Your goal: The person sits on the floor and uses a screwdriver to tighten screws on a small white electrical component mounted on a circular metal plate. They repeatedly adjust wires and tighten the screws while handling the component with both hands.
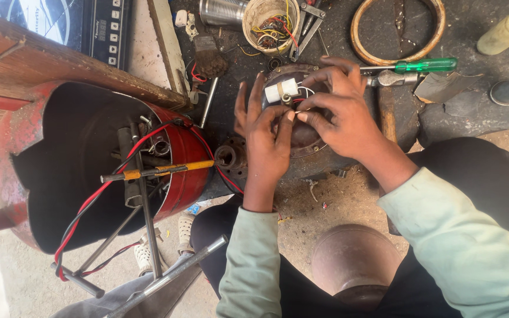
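Left hand (266, 138) and right hand (340, 112) together over round dark motor housing (304, 138) on ground. Fingertips of both pinched on thin white wires (306, 93) beside small white capacitor block (281, 90) atop housing. Green-handled screwdriver (425, 65) lying just right of hands, near wooden ring (397, 29). Cup of wire scraps (270, 23) above. Red metal drum (89, 159) with red and black cables at left.
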